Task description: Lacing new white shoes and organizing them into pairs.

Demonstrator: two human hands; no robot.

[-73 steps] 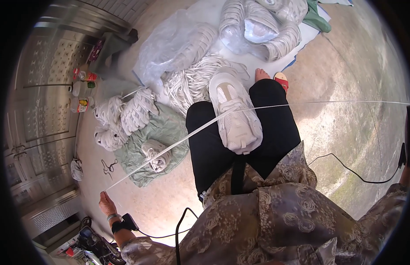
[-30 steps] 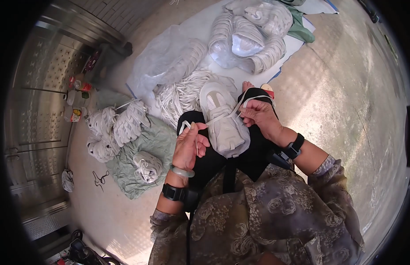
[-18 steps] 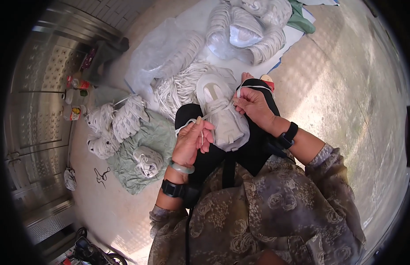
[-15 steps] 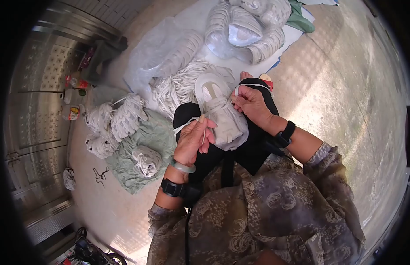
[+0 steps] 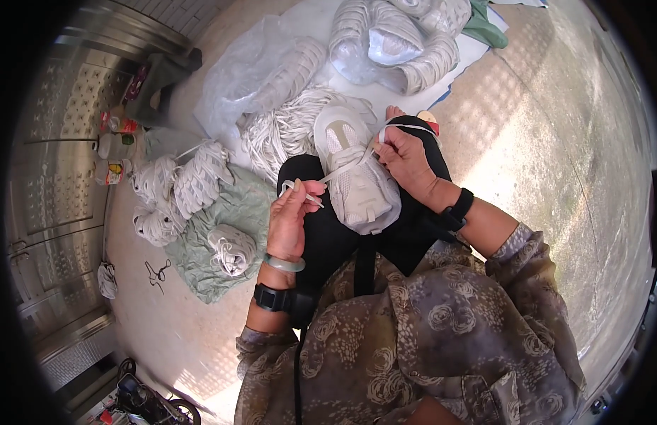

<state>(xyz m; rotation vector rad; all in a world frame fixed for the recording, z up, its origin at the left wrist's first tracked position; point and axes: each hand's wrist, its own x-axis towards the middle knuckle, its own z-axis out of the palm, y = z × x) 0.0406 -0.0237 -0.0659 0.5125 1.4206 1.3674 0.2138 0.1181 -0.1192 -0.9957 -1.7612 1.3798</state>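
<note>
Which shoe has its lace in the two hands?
The pale shoe on the black trousers; the shoe on green cloth and the bundled shoes lie untouched.

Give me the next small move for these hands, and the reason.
I'd probably draw the hands gently apart to snug the lace: the left hand and right hand each pinch white lace on opposite sides of the pale shoe, and lace runs across its top between them.

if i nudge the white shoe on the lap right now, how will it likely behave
The shoe would probably flex a little, since it has mesh panels. It would likely tug the lace, pinched in the left hand and right hand. It might also tip or slide, resting on black-clad thighs with neither hand gripping its body.
</note>
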